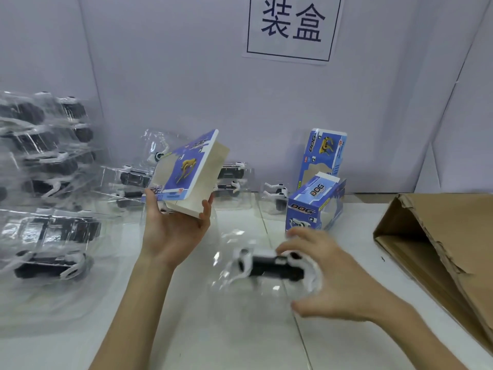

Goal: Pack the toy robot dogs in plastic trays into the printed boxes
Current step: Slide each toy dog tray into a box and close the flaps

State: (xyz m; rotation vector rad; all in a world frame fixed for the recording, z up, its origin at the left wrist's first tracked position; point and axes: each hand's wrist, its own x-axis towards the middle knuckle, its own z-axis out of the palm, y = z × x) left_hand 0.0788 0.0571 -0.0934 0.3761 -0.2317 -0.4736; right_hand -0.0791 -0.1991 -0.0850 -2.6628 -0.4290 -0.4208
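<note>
My left hand grips a blue printed box by its lower edge and holds it tilted above the table, its pale inside showing at the right. My right hand holds the right end of a clear plastic tray that contains a black and white toy robot dog, just over the white table. The tray is blurred. Two more printed boxes stand at the back right, one upright and one in front of it.
A pile of several trays with dogs fills the left side. More trays with dogs lie at the back behind the held box. A torn brown cardboard carton lies open on the right. A sign with two characters hangs on the wall.
</note>
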